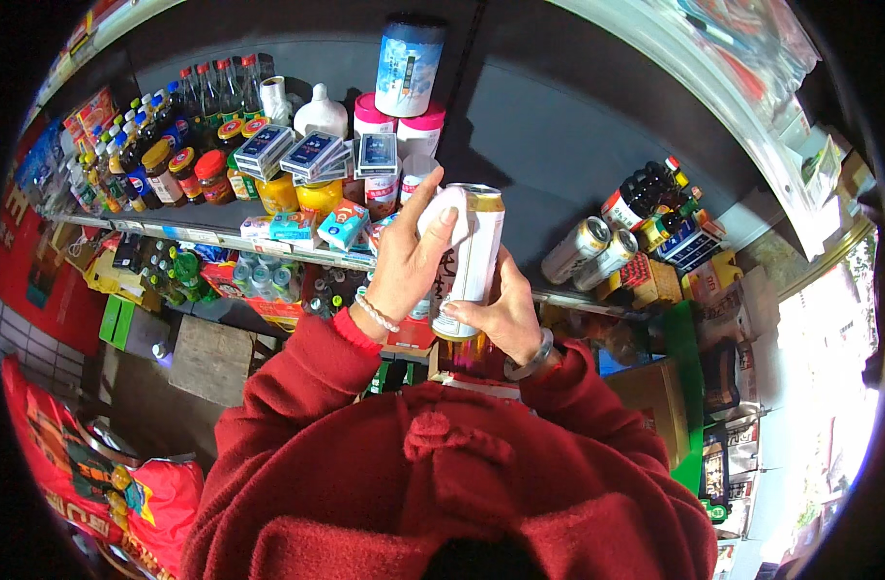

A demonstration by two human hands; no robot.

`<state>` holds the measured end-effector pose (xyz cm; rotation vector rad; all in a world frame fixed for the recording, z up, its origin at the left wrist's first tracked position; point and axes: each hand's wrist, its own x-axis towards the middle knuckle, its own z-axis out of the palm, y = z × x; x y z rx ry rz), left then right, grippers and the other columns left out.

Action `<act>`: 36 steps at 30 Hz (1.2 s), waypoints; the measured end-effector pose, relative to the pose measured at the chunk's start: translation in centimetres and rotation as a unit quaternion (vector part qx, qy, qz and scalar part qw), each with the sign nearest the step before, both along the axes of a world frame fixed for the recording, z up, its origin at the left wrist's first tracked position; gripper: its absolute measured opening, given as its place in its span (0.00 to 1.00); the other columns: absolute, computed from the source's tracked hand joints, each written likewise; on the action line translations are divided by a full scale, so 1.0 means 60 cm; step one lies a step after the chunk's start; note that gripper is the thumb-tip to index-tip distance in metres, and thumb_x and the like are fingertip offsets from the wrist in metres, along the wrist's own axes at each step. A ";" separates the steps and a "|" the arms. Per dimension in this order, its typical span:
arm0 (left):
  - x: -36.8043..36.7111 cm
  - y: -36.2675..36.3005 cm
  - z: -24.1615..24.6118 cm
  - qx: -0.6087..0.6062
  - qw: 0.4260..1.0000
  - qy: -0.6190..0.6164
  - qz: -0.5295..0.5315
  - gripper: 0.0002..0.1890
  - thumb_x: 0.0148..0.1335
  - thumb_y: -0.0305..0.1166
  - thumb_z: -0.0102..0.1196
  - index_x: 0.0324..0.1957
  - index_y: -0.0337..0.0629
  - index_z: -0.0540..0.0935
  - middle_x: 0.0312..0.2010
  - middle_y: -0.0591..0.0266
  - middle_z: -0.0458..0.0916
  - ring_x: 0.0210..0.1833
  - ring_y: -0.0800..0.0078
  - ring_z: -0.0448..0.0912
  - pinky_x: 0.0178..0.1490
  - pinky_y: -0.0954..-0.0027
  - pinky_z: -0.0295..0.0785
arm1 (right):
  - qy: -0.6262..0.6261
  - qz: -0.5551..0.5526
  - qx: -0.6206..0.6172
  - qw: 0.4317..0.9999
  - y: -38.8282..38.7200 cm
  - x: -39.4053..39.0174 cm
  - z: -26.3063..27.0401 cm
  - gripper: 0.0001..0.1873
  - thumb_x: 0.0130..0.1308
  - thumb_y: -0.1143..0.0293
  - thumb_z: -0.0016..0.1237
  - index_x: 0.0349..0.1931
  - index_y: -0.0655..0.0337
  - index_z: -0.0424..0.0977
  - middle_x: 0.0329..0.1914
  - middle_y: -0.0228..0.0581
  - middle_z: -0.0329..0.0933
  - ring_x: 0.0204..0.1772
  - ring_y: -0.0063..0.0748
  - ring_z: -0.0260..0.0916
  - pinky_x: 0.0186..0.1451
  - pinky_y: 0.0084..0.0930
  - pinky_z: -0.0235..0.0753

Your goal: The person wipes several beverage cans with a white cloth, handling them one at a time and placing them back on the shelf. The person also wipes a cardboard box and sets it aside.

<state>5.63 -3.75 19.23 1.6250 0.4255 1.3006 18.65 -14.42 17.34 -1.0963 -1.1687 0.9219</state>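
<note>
A tall white drink can (479,254) with gold ends and dark printed characters is tilted in front of my chest. My right hand (504,315) wraps around its lower part, thumb across the front. With my left hand (406,268) I press a folded white cloth or tissue (442,210) against the can's upper left side. The thumb lies over this cloth, and the fingers behind it are partly hidden. Two similar cans, a left one (577,250) and a right one (608,259), stand on the shelf to the right of my hands.
A shelf edge (196,235) runs behind my hands. Playing-card boxes (265,148) lie on jars, beside bottles (210,94) and a blue-white canister (411,65). Small tissue packs (344,223) sit along the edge. Dark bottles (653,188) stand at right; a wooden stool (214,360) is below left.
</note>
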 end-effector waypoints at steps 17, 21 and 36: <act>0.006 -0.057 -0.028 0.243 0.967 0.063 0.052 0.27 0.67 0.40 0.54 0.67 0.43 0.71 0.69 0.44 0.64 0.75 0.43 0.55 0.74 0.51 0.54 | 0.136 -0.078 0.065 0.986 0.029 0.025 0.022 0.34 0.54 0.78 0.58 0.63 0.66 0.63 0.58 0.40 0.73 0.60 0.33 0.72 0.65 0.31 0.72; 0.001 -0.055 -0.032 0.254 0.963 0.067 0.057 0.27 0.67 0.37 0.55 0.67 0.42 0.71 0.69 0.45 0.65 0.74 0.47 0.60 0.72 0.53 0.57 | 0.128 -0.085 0.071 0.986 0.023 0.022 0.029 0.32 0.56 0.78 0.58 0.62 0.66 0.64 0.57 0.41 0.74 0.59 0.33 0.74 0.63 0.32 0.73; 0.017 -0.052 -0.088 -0.550 0.660 -0.354 -0.370 0.28 0.78 0.52 0.28 0.66 0.44 0.67 0.66 0.53 0.70 0.68 0.55 0.69 0.68 0.47 0.66 | 0.054 -0.069 0.147 0.985 0.034 0.023 0.016 0.38 0.55 0.82 0.61 0.64 0.62 0.55 0.58 0.43 0.70 0.61 0.35 0.72 0.65 0.37 0.72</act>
